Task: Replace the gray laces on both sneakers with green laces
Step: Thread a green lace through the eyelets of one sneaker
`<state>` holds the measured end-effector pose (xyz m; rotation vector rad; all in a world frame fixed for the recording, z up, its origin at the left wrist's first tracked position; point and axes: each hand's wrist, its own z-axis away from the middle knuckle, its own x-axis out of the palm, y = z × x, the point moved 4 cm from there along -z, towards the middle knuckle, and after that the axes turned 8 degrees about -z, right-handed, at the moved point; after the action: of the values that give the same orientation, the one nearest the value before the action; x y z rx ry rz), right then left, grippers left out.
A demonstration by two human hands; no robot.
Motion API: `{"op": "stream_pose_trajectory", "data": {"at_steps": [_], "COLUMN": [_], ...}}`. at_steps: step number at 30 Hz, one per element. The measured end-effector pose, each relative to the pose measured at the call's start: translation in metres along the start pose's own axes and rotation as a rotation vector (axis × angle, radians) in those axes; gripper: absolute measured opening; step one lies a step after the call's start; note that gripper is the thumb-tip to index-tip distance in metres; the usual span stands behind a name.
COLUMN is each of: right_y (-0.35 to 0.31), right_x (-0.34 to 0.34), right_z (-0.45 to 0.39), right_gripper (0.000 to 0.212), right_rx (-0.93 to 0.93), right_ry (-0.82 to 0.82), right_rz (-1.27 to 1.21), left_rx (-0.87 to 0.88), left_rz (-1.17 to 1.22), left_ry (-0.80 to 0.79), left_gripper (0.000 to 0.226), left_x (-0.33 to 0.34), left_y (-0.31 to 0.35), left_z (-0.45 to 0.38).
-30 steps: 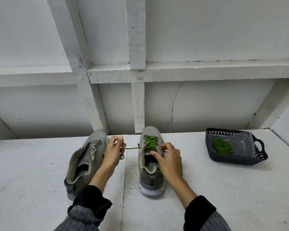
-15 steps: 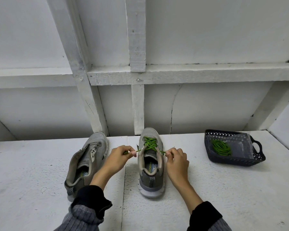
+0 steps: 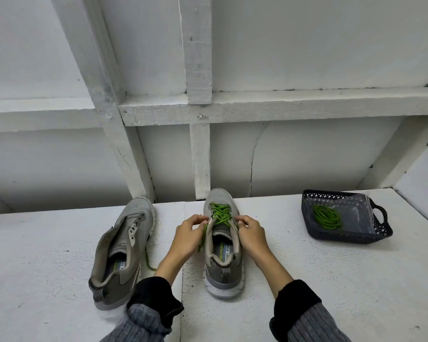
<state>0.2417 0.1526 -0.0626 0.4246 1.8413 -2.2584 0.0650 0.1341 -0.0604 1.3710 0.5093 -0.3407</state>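
Since the right sneaker already has its green lace criss-crossed up most of the eyelets, I'd call this roughly halfway. Both hands are at the top of the tongue: the left hand has its fingers curled round one lace end, which trails down past the wrist, and the right hand looks to be pinching the other end, though its fingertips are partly hidden. Probably just the last eyelets and a knot left here. The left sneaker sits just beside it with no lace at all, so that's untouched. Its spare green lace is coiled in the dark basket, well apart to the right. No gray laces visible anywhere.
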Motion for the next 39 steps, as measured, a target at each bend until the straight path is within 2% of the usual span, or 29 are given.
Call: {"op": "stream_pose_trajectory", "data": {"at_steps": [5,8,11,16,24,29,34,37,39], "right_y": [0.004,-0.002,-0.016,-0.026,-0.019,-0.012,-0.007,-0.004,-0.004], "right_x": [-0.006,-0.006,-0.005,0.004,0.010,0.011,0.008,0.007,0.007], "right_z": [0.006,0.001,-0.009,-0.024,-0.038,-0.039,-0.034,-0.032,-0.034], "right_gripper": [0.027,0.021,0.019,0.018,0.013,0.015,0.021,0.024,0.022], "right_rx": [0.018,-0.082,-0.231,-0.304,-0.420,-0.391,-0.347,-0.338,-0.324], "right_ry": [0.003,0.038,0.073,-0.100,-0.207,-0.203,-0.212,-0.234,-0.236], "right_rz": [0.009,0.080,0.092,0.200,0.300,0.252,0.124,0.096,0.084], "left_rx": [-0.030,0.010,0.109,0.232,0.215,0.131,0.152,0.135,0.103], "left_rz": [-0.064,-0.313,-0.257,-0.381,-0.516,-0.349,-0.252,-0.156,-0.042], "left_ry": [-0.043,-0.011,0.021,-0.015,0.098,0.050,-0.004,-0.066,-0.119], "left_gripper": [0.019,0.017,0.011,0.015,0.009,0.011,0.019,0.027,0.024], "left_x": [-0.006,-0.015,-0.015,-0.003,0.008,0.012,0.017,0.018,0.015], "left_y": [-0.005,-0.007,0.009,0.024,0.019,0.016,0.011,0.003,-0.002], "left_z": [0.004,-0.007,-0.021,-0.028,-0.030,-0.029,-0.026,-0.028,-0.031]}}
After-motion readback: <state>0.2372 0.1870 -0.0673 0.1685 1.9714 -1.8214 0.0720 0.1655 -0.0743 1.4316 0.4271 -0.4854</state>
